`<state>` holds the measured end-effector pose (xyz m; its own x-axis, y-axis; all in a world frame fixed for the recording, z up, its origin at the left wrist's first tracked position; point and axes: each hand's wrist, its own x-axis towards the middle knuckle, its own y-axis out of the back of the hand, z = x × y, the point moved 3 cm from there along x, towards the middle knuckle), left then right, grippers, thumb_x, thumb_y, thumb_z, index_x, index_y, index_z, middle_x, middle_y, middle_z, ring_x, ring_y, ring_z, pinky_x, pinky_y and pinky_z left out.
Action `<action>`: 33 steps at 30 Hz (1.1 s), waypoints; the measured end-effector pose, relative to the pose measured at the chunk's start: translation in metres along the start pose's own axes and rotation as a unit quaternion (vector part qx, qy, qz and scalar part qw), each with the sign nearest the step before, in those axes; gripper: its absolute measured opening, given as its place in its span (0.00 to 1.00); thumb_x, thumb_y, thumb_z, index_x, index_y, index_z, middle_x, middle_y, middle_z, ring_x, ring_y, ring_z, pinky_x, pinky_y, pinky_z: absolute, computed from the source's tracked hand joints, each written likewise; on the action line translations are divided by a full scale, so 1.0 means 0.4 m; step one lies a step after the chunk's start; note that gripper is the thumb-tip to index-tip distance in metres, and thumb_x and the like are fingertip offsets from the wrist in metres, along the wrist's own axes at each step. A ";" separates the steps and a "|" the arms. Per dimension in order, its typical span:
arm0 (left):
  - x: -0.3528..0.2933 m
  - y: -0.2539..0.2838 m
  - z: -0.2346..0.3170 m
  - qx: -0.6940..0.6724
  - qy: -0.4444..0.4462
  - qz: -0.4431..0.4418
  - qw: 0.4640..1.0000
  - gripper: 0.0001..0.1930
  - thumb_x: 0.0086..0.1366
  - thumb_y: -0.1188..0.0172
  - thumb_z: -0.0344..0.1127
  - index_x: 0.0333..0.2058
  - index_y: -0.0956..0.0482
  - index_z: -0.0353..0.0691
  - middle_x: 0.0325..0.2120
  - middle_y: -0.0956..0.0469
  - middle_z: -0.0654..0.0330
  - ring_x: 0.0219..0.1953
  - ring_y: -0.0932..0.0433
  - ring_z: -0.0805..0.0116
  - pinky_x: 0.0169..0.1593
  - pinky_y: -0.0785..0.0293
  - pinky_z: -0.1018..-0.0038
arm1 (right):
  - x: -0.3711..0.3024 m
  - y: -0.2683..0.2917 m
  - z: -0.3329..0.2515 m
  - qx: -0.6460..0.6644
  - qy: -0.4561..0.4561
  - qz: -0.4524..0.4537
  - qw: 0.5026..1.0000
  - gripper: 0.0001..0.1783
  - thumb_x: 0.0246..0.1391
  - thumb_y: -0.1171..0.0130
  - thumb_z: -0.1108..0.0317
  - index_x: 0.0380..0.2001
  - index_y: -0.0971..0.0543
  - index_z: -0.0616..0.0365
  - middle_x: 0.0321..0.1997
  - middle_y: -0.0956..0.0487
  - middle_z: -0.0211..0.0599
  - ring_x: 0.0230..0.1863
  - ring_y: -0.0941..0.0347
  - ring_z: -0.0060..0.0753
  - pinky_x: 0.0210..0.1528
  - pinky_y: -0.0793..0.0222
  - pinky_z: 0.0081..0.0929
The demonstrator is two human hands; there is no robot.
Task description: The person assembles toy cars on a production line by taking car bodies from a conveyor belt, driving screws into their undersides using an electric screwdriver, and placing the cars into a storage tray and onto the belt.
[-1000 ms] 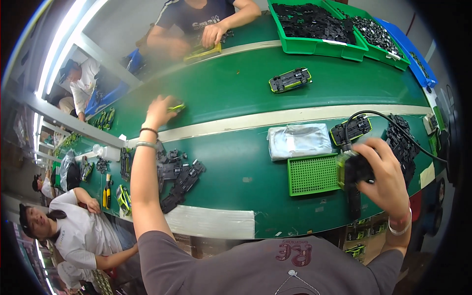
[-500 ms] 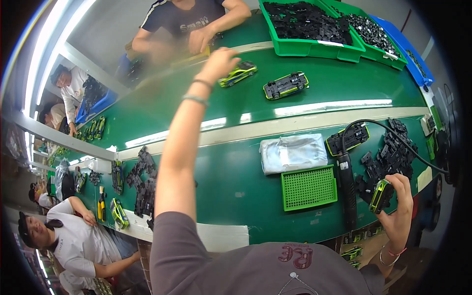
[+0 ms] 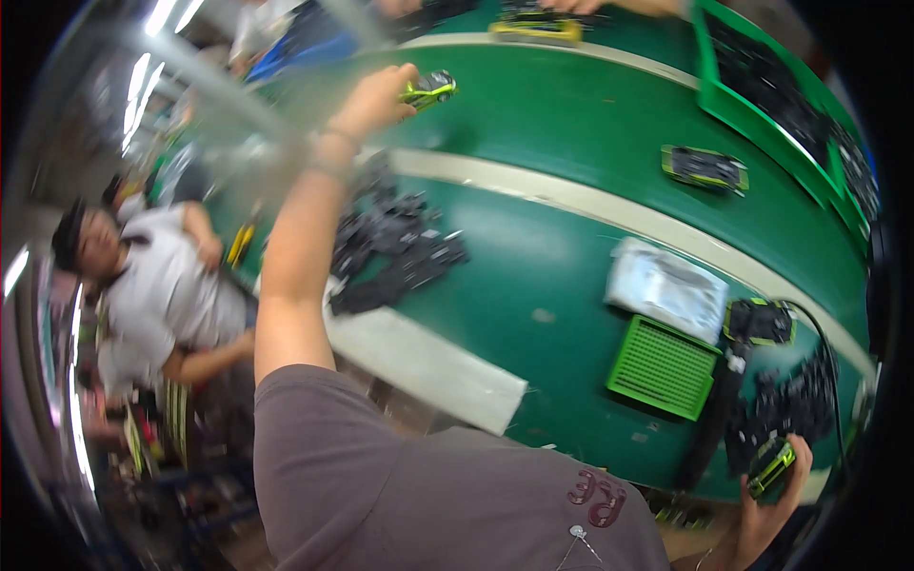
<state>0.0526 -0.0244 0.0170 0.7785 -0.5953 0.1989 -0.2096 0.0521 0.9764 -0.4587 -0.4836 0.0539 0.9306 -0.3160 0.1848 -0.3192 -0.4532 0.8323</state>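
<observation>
The left hand [image 3: 379, 100] had moved left, away from the upturned car [image 3: 705, 169], its arm stretched over the table [image 3: 533, 257], fingers closed on a glossy green-and-black car [image 3: 435, 88]. Well apart, the right hand [image 3: 788, 487] gripped a lime-edged car [image 3: 772, 467] beside black parts [image 3: 790, 409].

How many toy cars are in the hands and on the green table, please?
4 toy cars: one in the left hand, one in the right hand, one near the green bin, one beside the white package. Others may be hidden or blurred.
</observation>
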 end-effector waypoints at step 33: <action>-1.089 -0.359 0.257 -0.068 0.584 0.048 0.807 0.10 0.57 0.46 0.32 0.28 0.27 0.28 0.29 0.25 0.41 0.34 0.25 0.46 0.35 0.28 0.59 | 0.125 -0.088 -0.134 0.026 0.111 -0.088 0.990 0.36 0.31 0.31 0.65 0.48 0.31 0.64 0.48 0.30 0.45 0.52 0.35 0.43 0.56 0.43 0.33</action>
<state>-0.3173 0.1449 -0.2184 0.8063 0.5748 0.1394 -0.2964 0.1887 0.9362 -0.3913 -0.4386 0.0617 0.9871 -0.0395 0.1549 -0.1522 -0.5282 0.8354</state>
